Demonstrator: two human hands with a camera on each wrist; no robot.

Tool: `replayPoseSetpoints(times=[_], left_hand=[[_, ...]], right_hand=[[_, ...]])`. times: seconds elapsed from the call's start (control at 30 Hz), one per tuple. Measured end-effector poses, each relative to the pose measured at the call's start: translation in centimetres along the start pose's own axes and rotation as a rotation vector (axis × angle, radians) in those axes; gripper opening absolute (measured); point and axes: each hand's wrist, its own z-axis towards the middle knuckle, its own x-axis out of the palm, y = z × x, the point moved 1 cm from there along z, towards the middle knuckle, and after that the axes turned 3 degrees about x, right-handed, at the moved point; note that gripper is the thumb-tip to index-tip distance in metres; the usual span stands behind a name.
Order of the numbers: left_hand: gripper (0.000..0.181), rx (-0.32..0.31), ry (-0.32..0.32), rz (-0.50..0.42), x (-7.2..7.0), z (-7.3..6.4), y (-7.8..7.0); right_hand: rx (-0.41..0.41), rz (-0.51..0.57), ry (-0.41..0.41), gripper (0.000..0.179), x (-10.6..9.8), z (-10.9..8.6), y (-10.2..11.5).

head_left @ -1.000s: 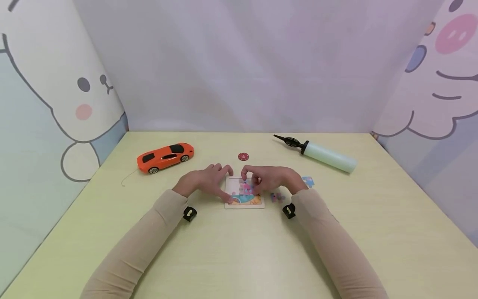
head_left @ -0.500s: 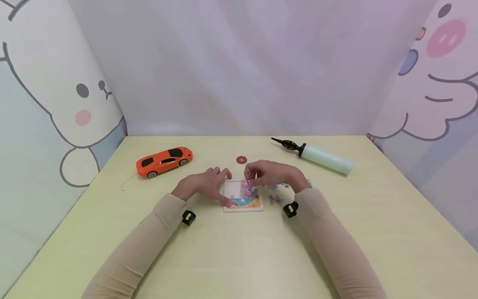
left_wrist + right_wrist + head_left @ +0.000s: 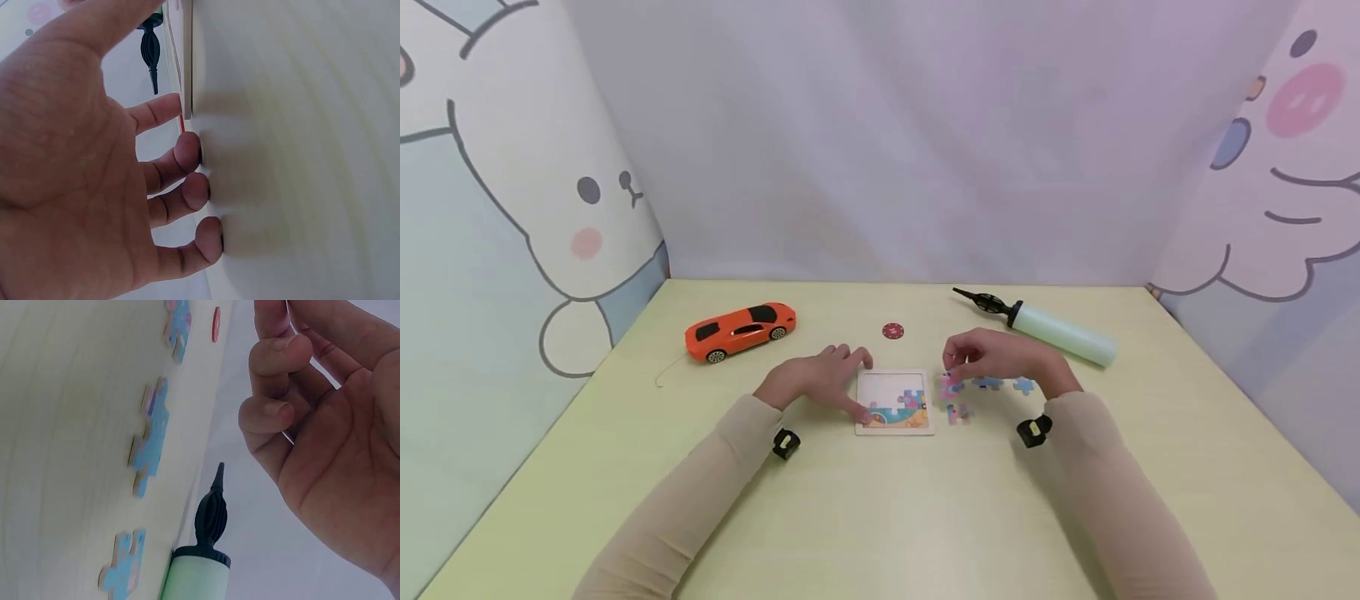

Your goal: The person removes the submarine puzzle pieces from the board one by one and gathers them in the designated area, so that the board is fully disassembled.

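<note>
No text, label, brand or number can be read for certain, for the red chip bears only a small pale mark at its middle, too tiny to make out in the head view, while the right wrist view shows the chip at a steep slant.

head view: illumination is bright, even and diffuse. a pale sheen lies on the near part of the desk; soft shadows fall beneath the sleeves. wide-angle stretch shows toward the side edges. wrist views: dimmer, grayer (the left hand casts soft-edged finger shadows).
</note>
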Motion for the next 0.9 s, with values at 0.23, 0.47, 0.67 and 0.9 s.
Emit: replayPoseSetpoints(times=[0.23, 0.47, 0.67, 0.9], left_hand=[[0.082, -0.004, 0.001, 0.003, -0.3, -0.2, -0.1], [0.083, 0.002, -0.001, -0.010, 0.1, -0.3, 0.1], [0.083, 0.011, -0.006, -0.003, 0.0, -0.1, 0.0], [0.082, 0.015, -0.006, -0.009, 0.0, 0.0, 0.0]], right_hand=[[0.009, 0.031, 0.020, 0.003, -0.6, -1.8, -1.2], [0.027, 0.066, 0.086, 0.005, -1.0, -2.6, -2.0], [0.091, 0.058, 0.139, 0.005, -1.5, -3.4, -2.5], [0.133, 0.101, 0.200, 0.005, -1.5, -3.7, -3.0]])
